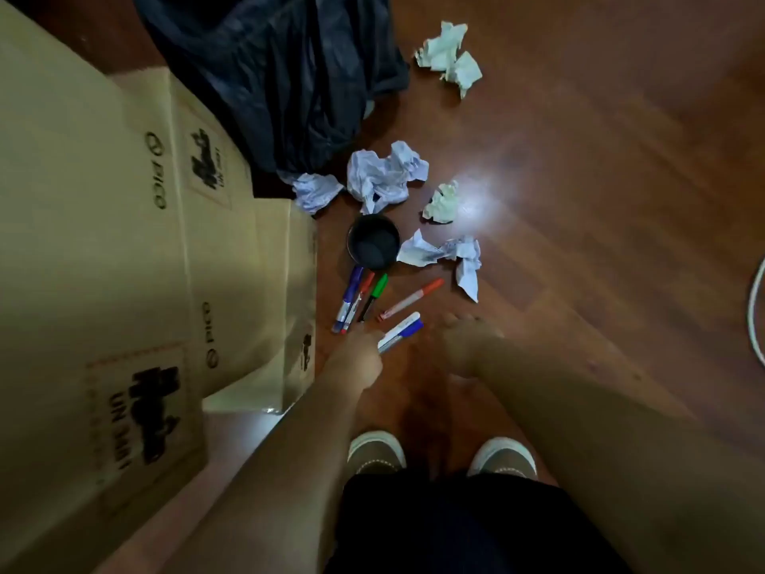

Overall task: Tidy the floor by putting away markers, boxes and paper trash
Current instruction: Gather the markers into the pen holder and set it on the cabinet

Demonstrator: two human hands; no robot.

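Note:
My left hand [359, 358] grips a blue-capped white marker [400, 332] just above the wooden floor. My right hand [465, 341] hovers beside it, blurred, with fingers relaxed and nothing in them. Several markers lie on the floor ahead: a blue one [348, 298], a red one [359, 300], a green one [374, 295] and an orange-capped one [412, 298]. A black round cup [373, 241] stands beyond them. Crumpled paper balls [383, 176] [449, 252] [442, 203] [449, 55] are scattered around. Cardboard boxes [136, 250] stand stacked at the left.
A dark trash bag [273, 76] sits at the top, behind the boxes. My two shoes [374, 451] [503, 455] stand on the floor at the bottom. A white cable [755, 312] curves at the right edge. Bare wooden floor [600, 180] stretches to the right.

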